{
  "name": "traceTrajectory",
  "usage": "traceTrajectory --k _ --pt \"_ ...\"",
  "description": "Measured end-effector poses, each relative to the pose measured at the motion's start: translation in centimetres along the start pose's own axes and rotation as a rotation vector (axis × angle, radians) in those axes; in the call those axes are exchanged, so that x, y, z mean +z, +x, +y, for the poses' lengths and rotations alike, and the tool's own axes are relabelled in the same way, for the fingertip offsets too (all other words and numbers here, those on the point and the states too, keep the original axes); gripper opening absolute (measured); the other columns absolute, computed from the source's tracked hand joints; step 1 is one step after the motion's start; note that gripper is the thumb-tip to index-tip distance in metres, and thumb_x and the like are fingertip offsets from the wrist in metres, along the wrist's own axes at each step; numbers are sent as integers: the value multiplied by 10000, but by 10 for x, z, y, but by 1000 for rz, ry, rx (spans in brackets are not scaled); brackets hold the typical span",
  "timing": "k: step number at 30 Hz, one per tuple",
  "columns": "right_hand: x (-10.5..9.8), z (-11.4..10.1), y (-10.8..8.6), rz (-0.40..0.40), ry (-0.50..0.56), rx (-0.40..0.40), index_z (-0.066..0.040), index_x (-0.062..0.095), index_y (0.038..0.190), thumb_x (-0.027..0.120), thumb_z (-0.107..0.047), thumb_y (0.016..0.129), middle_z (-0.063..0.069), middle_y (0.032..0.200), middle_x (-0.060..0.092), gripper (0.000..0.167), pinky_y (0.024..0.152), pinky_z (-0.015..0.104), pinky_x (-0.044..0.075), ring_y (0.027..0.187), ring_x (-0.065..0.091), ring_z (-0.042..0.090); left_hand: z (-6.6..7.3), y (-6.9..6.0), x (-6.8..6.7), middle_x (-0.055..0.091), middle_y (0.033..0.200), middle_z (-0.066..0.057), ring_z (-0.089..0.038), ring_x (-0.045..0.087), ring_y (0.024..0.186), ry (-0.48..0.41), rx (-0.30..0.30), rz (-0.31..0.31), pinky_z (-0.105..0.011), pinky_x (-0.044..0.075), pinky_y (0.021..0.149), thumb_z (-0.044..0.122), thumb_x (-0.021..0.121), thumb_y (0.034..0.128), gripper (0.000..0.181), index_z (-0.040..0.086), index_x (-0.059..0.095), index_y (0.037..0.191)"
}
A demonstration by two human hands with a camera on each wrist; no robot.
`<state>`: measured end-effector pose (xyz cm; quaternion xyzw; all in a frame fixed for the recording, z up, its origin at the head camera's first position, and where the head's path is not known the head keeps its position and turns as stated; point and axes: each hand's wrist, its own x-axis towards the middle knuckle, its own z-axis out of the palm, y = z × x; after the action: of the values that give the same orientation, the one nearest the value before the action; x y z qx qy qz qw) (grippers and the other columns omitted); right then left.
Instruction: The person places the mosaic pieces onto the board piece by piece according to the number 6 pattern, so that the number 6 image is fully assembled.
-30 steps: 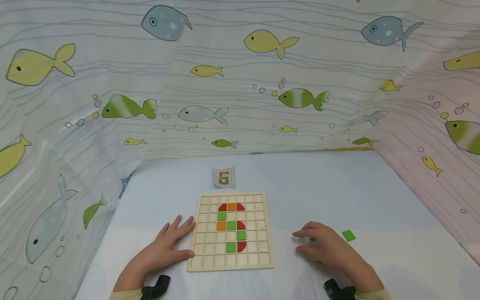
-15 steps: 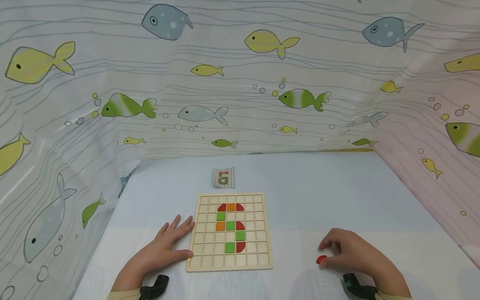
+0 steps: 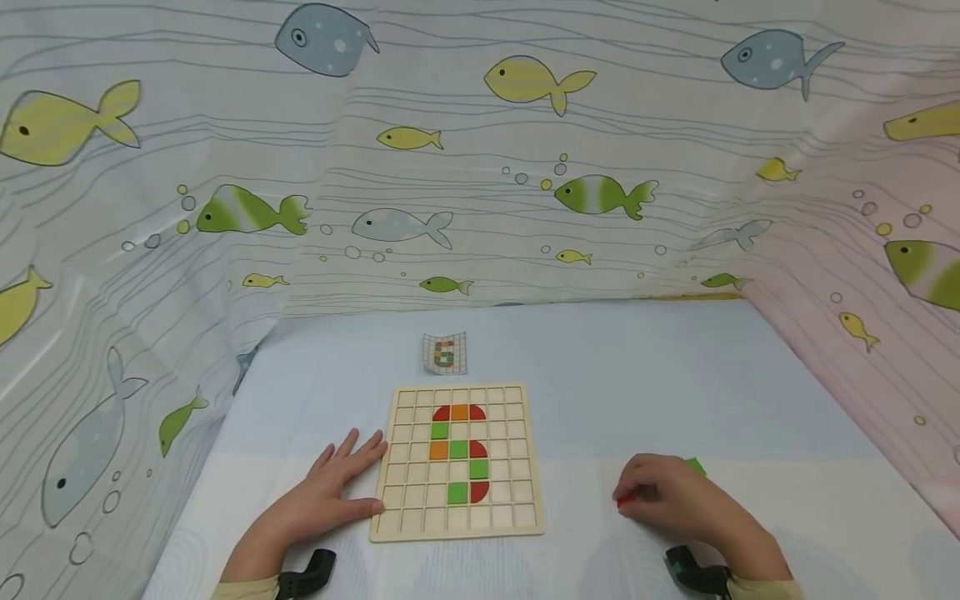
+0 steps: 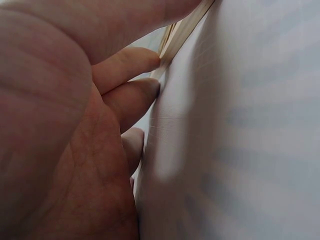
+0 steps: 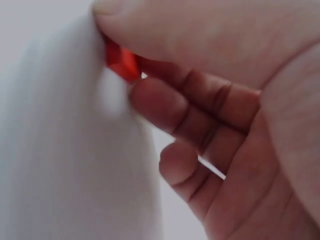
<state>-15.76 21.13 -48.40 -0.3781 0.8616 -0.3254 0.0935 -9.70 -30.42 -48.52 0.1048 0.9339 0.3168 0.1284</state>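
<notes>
A wooden grid board (image 3: 510, 492) lies on the table, with red, orange and green tiles set in some of its squares. My left hand (image 3: 330, 483) is spread at the board's left edge, fingers extended; in the left wrist view its fingertips (image 4: 150, 62) touch the wooden rim. To the right of the board, my right hand (image 3: 660, 492) pinches a small red tile (image 5: 122, 62) between thumb and fingers, just over the table. Most of that tile is hidden by the hand in the head view. Behind the right hand a green square tile (image 3: 697, 466) is partly covered.
A small pattern card (image 3: 445, 353) with a printed grid and coloured figure lies behind the board. The pale tablecloth (image 3: 600, 375) stretches to a fish-print curtain (image 3: 480, 183) at the back and sides.
My right hand first moved right and down to a red tile. It now has the tile pinched and has come slightly back left. My left hand stays at the board.
</notes>
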Motion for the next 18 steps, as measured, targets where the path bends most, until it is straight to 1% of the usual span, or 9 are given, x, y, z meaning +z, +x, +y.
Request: traceTrajectory --k 2,4,6,9,11,12,14,17,18 --pt "2 -1 3 12 -9 -23 -303 744 973 787 -181 864 -173 988 638 169 712 255 544 860 600 24 0 0 0 288 1598 -53 -385 34 1491 -2 1 2 -611 -24 1154 548 741 811 896 115 408 1521" --pt "4 -3 4 26 -22 9 -303 738 989 798 -207 855 -172 1000 627 176 719 253 540 863 590 34 -1 0 0 291 1597 -52 -384 37 1491 -1 2 4 -611 -21 1154 548 742 810 894 117 411 1520" --pt "5 -6 4 45 -61 83 -321 721 981 808 -318 840 -190 979 607 166 710 246 525 842 561 26 -1 0 1 294 1596 -53 -384 38 1491 -3 1 5 -612 -20 1153 548 744 807 895 117 414 1519" --pt "5 -8 4 60 -107 212 -333 694 936 804 -489 792 -194 886 575 239 663 229 485 770 513 18 -1 0 1 295 1596 -51 -383 37 1492 -3 0 5 -610 -20 1154 551 747 803 900 117 414 1519" --pt "5 -9 4 52 -120 256 -329 688 918 790 -536 783 -187 837 561 267 634 223 460 733 490 14 -1 0 1 293 1596 -50 -382 35 1492 -5 -2 4 -609 -22 1155 550 748 801 903 117 413 1519" --pt "4 -9 5 45 -118 261 -321 693 920 789 -527 789 -183 822 558 262 623 222 452 720 485 14 -1 0 1 293 1597 -50 -382 35 1492 -4 -1 4 -609 -21 1155 550 748 801 904 116 413 1519" --pt "4 -9 6 33 -118 244 -307 709 936 793 -472 812 -192 836 572 223 624 222 456 723 488 9 -1 0 1 292 1597 -50 -381 35 1492 -4 0 2 -609 -21 1154 549 748 802 903 115 412 1519" --pt "4 -9 6 28 -113 194 -277 727 986 801 -334 839 -202 895 602 174 643 230 477 751 504 9 -1 0 1 291 1598 -50 -379 38 1493 -2 1 2 -608 -19 1155 551 747 803 903 115 412 1519" --pt "4 -9 6 29 -111 181 -266 731 1005 803 -285 839 -203 919 612 182 654 233 487 765 512 9 -1 0 1 290 1598 -49 -378 38 1493 -2 1 2 -607 -19 1155 553 746 803 904 115 412 1519"
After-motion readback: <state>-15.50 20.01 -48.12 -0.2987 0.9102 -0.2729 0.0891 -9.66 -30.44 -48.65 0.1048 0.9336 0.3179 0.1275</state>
